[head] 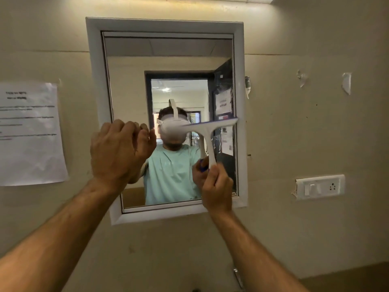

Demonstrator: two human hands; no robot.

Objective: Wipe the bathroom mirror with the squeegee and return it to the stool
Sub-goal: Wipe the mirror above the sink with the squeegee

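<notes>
White plastic squeegee (208, 131), T-shaped, blade against the mirror (168, 60) glass at the right-hand middle, handle pointing to 6 o'clock. Right hand (216, 186): fingers clenched round the handle's blue lower end. Left hand (120, 150): raised at 9 o'clock of the squeegee, fingers loosely curled, holding nothing, covering the mirror's left frame edge. Printed paper notice (29, 133): taped to the beige wall at far 9 o'clock. Switch-and-socket plate (320, 187): at 4 o'clock of the mirror. Torn tape scraps (347, 83): at 2 o'clock.
</notes>
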